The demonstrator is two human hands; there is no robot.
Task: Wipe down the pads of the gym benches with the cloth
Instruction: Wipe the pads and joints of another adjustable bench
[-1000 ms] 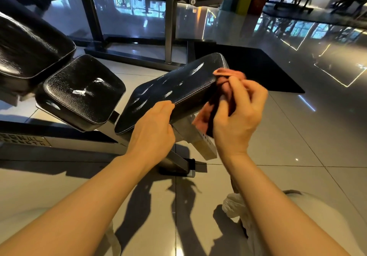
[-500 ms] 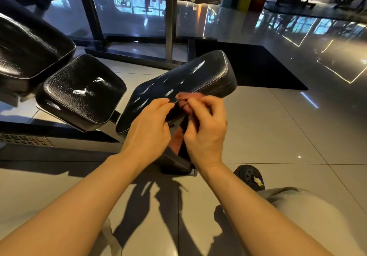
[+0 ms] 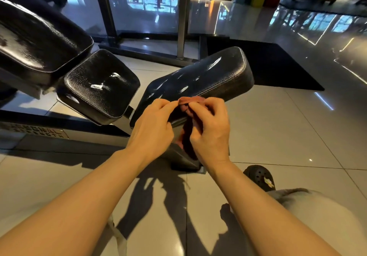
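Observation:
A reddish-brown cloth hangs in front of the near side of a black bench pad. My left hand pinches the cloth's top edge with its fingertips. My right hand grips the same cloth beside it, fingers curled over the top; the lower part of the cloth droops between the two hands. To the left sit a square black seat pad and a larger black back pad.
A metal bench frame stands on glossy floor tiles below the hands. A black floor mat lies behind the pad, with steel rack uprights beyond. My dark shoe and grey trouser leg are at lower right.
My right hand brought the cloth from the pad's far right end back along its near edge toward the middle. My left hand left the pad's side and took hold of the cloth.

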